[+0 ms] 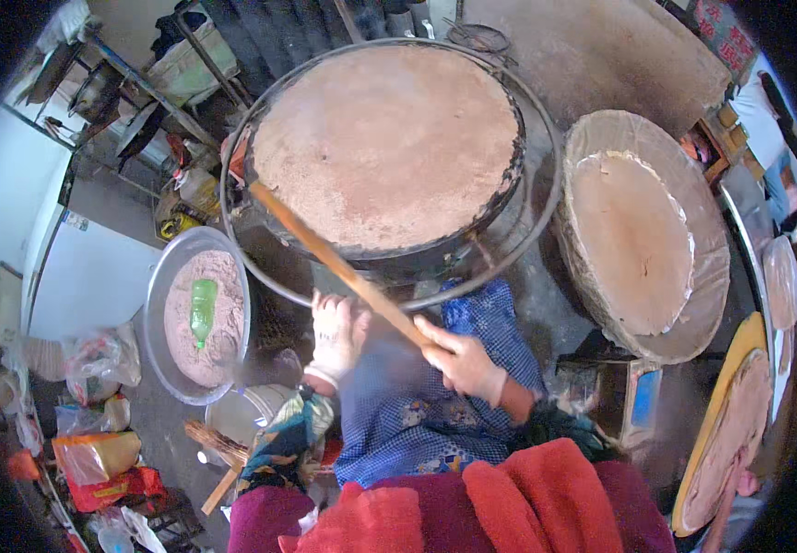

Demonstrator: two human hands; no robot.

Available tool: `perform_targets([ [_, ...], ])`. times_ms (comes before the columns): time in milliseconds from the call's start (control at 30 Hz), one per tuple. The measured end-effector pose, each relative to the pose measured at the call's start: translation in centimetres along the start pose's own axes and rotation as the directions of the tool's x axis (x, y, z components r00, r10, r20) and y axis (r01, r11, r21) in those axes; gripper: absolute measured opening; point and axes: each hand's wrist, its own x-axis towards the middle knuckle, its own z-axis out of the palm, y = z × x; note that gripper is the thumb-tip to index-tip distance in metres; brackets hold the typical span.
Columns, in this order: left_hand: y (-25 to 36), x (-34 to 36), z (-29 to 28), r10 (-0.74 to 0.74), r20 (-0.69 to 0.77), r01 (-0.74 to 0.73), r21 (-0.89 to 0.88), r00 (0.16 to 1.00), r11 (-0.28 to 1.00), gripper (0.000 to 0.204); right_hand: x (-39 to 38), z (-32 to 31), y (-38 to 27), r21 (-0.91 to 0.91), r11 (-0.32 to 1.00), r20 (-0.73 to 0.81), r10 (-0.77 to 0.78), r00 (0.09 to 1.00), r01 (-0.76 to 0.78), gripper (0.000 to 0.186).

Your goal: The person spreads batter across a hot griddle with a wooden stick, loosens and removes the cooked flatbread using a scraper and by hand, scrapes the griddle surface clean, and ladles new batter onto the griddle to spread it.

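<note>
Stick [348, 272] held near 1 end by right hand [463, 364].
Griddle [389, 261] apparently kept within reach thereby; grip of left hand [336, 334] near metal ring [559, 152] cannot be told.

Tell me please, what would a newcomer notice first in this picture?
Probably the large round griddle at the top centre, bearing a wide pale brown layer. Next, the long wooden stick held in the right hand, slanting up-left towards it. The green bottle also stands out, lying on pinkish powder in the metal basin at left.
</note>
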Motion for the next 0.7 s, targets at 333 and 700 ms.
perform_targets([
  [333, 10.2, 16.3, 2.9, 0.475, 0.145, -0.473, -0.048, 0.868, 0.88, 0.095, -14.4, -4.3, 9.1, 0.294, 0.954, -0.256, 0.141, 0.956, -0.062, 0.054],
  [700, -0.9, 19.6, 4.7, 0.42, 0.226, -0.451, 0.102, 0.879, 0.887, 0.081, -4.9, -2.8, 5.5, 0.795, 0.58, 0.254, -0.052, 0.966, -0.178, 0.064],
])
